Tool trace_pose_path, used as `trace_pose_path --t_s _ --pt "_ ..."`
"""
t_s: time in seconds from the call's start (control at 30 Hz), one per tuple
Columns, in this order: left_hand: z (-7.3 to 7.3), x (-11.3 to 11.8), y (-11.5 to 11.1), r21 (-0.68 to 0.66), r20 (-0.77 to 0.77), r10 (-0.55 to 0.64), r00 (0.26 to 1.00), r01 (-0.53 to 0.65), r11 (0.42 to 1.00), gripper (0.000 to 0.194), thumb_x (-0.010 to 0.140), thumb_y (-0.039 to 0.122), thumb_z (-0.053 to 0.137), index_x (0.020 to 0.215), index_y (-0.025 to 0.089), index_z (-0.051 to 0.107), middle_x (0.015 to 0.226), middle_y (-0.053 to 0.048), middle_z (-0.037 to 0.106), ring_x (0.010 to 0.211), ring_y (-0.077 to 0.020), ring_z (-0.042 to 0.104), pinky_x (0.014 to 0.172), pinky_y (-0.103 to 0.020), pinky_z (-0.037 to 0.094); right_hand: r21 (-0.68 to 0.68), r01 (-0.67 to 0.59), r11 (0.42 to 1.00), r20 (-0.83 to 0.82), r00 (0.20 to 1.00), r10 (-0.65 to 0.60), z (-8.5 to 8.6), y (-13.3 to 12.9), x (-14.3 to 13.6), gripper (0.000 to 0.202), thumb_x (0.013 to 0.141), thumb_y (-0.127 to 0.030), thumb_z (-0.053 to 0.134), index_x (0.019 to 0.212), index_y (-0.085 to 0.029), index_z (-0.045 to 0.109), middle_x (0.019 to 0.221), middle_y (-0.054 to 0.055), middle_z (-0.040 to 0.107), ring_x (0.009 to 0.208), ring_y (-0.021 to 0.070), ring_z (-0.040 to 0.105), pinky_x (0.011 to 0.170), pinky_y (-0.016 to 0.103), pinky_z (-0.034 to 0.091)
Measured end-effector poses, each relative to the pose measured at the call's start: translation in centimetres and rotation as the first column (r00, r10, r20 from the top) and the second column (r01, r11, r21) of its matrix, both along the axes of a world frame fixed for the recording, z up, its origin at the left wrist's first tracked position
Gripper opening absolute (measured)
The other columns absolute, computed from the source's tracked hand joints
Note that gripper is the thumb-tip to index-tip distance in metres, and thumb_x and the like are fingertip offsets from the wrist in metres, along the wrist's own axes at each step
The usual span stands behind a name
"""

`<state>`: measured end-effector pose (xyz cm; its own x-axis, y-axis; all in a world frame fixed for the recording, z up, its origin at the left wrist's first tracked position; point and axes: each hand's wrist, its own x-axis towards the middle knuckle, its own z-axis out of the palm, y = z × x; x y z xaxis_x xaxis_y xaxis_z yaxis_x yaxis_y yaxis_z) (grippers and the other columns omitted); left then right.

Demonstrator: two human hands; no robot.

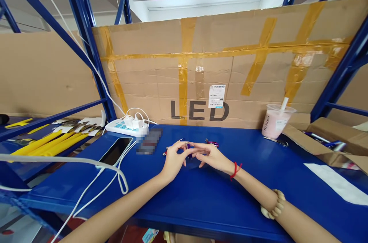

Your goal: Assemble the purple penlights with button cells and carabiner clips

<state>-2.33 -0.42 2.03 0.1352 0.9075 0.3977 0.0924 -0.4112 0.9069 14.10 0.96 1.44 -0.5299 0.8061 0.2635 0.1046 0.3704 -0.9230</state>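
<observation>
My left hand [174, 161] and my right hand [212, 156] meet over the middle of the blue tabletop. Between their fingertips is a small dark purple piece [189, 150], partly covered by the fingers; its exact kind is too small to make out. Both hands are closed in a pinch around it. Just beyond my right hand lie several slim purple, shiny pieces [212, 143]. Beside my left hand, small red pieces [165, 153] show partly behind the fingers.
On the left are a phone [116, 152] with white cables, a power strip [126, 128] and yellow-handled tools [57, 142]. A pink drink cup [276, 122], an open carton with pens [313, 145] and white paper [339, 183] stand right. Cardboard [155, 82] walls the back.
</observation>
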Motion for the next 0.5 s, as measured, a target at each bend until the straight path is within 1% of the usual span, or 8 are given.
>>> trace_pose_path --t_s 0.13,0.23,0.3,0.33,0.4,0.43,0.47,0.5 --pt "0.1 0.1 -0.1 0.017 -0.037 0.022 0.999 -0.021 1.0 0.015 0.07 0.027 0.064 0.075 0.013 0.066 0.06 0.003 0.049 0.051 -0.0088 0.043 0.048 -0.02 0.039 0.097 0.055 0.994 0.112 0.992 -0.066 -0.3 -0.4 -0.8 0.036 0.073 -0.039 0.064 0.099 -0.014 0.066 0.082 0.006 0.066 0.069 0.0172 0.062 0.049 0.024 0.055" --pt "0.5 0.4 -0.5 0.017 -0.082 0.037 0.996 -0.036 0.999 0.016 0.067 0.021 0.067 0.082 0.015 0.068 0.059 0.002 0.049 0.058 -0.0119 0.043 0.058 -0.023 0.039 0.132 0.07 0.989 0.143 0.986 -0.089 -0.5 -0.5 -1.0 0.025 0.075 -0.036 0.062 0.079 -0.011 0.066 0.075 0.005 0.065 0.054 0.0128 0.058 0.047 0.024 0.053" --pt "0.8 0.6 -1.5 0.039 -0.096 0.115 0.989 -0.111 0.993 0.034 0.063 0.017 0.07 0.097 0.018 0.064 0.07 0.001 0.052 0.069 -0.0149 0.045 0.067 -0.026 0.039 0.158 0.082 0.984 0.162 0.981 -0.108 -0.5 -0.4 -0.8 0.023 0.076 -0.034 0.061 0.074 -0.011 0.064 0.078 0.005 0.064 0.057 0.0134 0.059 0.049 0.024 0.053" --pt "1.0 0.7 -2.4 0.084 -0.107 0.204 0.973 -0.196 0.977 0.043 0.061 0.016 0.072 0.103 0.02 0.061 0.08 -0.001 0.053 0.077 -0.0167 0.046 0.074 -0.028 0.039 0.171 0.091 0.981 0.169 0.978 -0.121 -0.5 -0.3 -0.7 0.022 0.076 -0.033 0.061 0.074 -0.012 0.064 0.08 0.006 0.065 0.062 0.0147 0.06 0.051 0.024 0.053" --pt "1.2 1.0 -5.1 0.117 -0.073 0.25 0.965 -0.241 0.964 0.037 0.069 0.02 0.068 0.104 0.021 0.056 0.091 -0.003 0.053 0.085 -0.0186 0.047 0.08 -0.03 0.039 0.191 0.115 0.975 0.183 0.972 -0.15 -0.5 0.1 -0.4 0.021 0.076 -0.033 0.061 0.079 -0.012 0.064 0.083 0.007 0.065 0.071 0.017 0.061 0.053 0.023 0.053" --pt "1.1 1.2 -6.7 0.079 -0.05 0.195 0.979 -0.191 0.978 0.027 0.076 0.025 0.061 0.103 0.021 0.055 0.094 -0.004 0.053 0.084 -0.0183 0.048 0.079 -0.031 0.04 0.194 0.129 0.973 0.189 0.968 -0.166 -0.4 0.2 -0.3 0.022 0.076 -0.033 0.061 0.082 -0.012 0.065 0.083 0.007 0.066 0.073 0.0175 0.061 0.053 0.023 0.053" --pt "1.0 1.6 -8.5 -0.012 -0.057 0.003 0.998 -0.004 1.0 0.02 0.083 0.03 0.054 0.101 0.022 0.054 0.093 -0.005 0.054 0.083 -0.0182 0.049 0.078 -0.031 0.041 0.193 0.143 0.971 0.194 0.964 -0.18 -0.4 0.4 -0.2 0.025 0.076 -0.035 0.061 0.085 -0.012 0.065 0.084 0.008 0.066 0.073 0.0176 0.061 0.052 0.022 0.053" --pt "0.7 2.0 -10.4 -0.143 -0.091 -0.37 0.925 0.355 0.924 0.023 0.086 0.034 0.05 0.105 0.023 0.054 0.098 -0.006 0.054 0.088 -0.0191 0.05 0.08 -0.032 0.042 0.187 0.154 0.97 0.2 0.961 -0.191 -0.4 0.5 -0.1 0.027 0.076 -0.037 0.061 0.086 -0.012 0.065 0.085 0.008 0.066 0.072 0.0175 0.061 0.05 0.022 0.053"
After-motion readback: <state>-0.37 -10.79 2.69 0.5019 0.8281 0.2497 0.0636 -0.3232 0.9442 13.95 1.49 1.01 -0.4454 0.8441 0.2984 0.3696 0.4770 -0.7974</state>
